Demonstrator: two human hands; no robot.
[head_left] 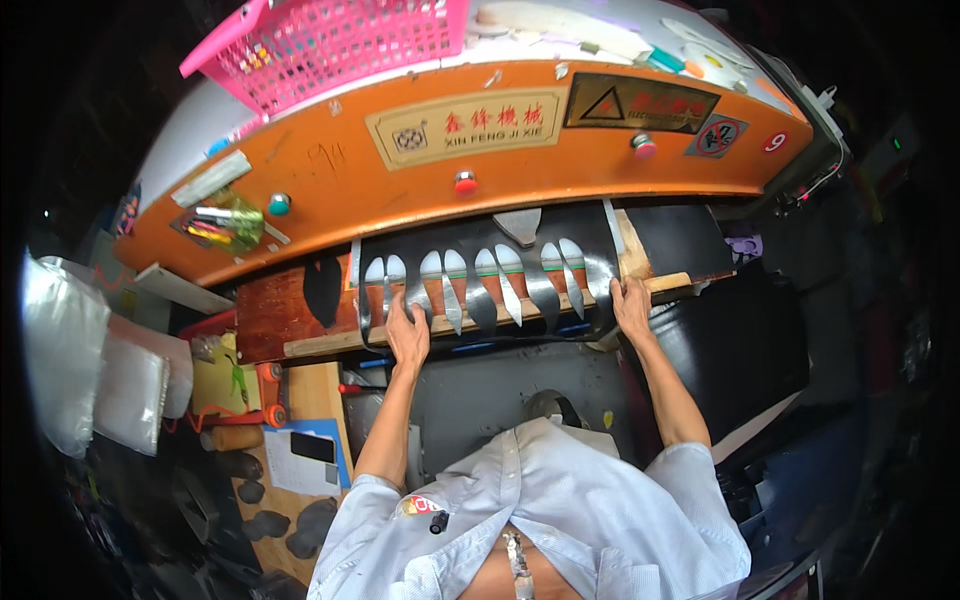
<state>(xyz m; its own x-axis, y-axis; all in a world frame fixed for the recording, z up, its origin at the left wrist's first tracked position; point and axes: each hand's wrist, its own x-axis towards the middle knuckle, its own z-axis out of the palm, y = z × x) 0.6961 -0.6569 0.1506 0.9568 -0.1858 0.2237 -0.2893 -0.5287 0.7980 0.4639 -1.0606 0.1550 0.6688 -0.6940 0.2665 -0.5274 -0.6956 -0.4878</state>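
Note:
A black sheet (480, 255) with a row of leaf-shaped cut-outs lies on the brown cutting board (280, 315) under the orange press head (560, 165). My left hand (406, 330) presses on the sheet's near left part, fingers spread flat. My right hand (632, 305) rests on the sheet's near right edge, fingers laid over it. Through the cut-outs the board and pale strips show. A loose black oval piece (322, 288) lies on the board to the left of the sheet.
A pink plastic basket (340, 45) sits on top of the press. More black material (740, 350) hangs at the right. At the left are clear plastic bags (70, 360), a wooden shelf with a dark phone (312, 447), and several dark cut pieces (290, 525) low down.

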